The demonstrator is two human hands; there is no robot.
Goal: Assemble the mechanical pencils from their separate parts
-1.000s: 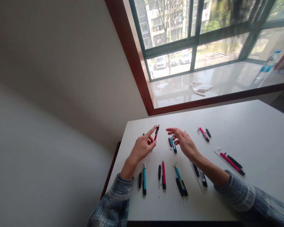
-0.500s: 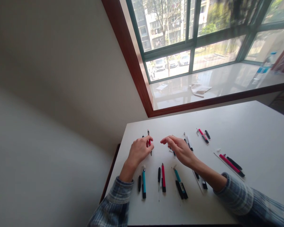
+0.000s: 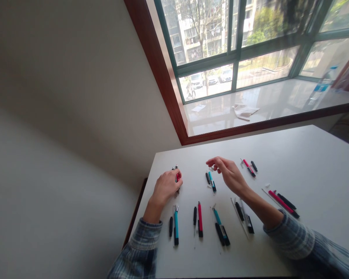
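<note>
At the far left of the table, my left hand [image 3: 165, 186] is closed with thumb and fingers around a red pen [image 3: 178, 177]. A second pen, mostly hidden by that hand, shows its tip [image 3: 172, 168] beside it. My right hand [image 3: 229, 175] hovers over the back middle with loosely bent, parted fingers and nothing in them. Just left of and below it lie a small blue pen barrel [image 3: 211, 180] and a black grip [image 3: 207, 178]. Nearer me lie a blue pen barrel [image 3: 176, 226], a red pen barrel [image 3: 200, 219] and another blue barrel [image 3: 218, 217], with black parts and thin refills.
On the white table [image 3: 267, 147], more pen parts lie at the right: a small red barrel [image 3: 246, 164], a larger red barrel [image 3: 280, 199] and a white barrel [image 3: 244, 211]. A wall borders the left side. The window sill holds a cloth [image 3: 244, 112] and a bottle [image 3: 322, 85].
My left hand has moved left with the red pen, bringing it beside the other pen. My right hand has shifted right and away from me, uncovering the small blue barrel.
</note>
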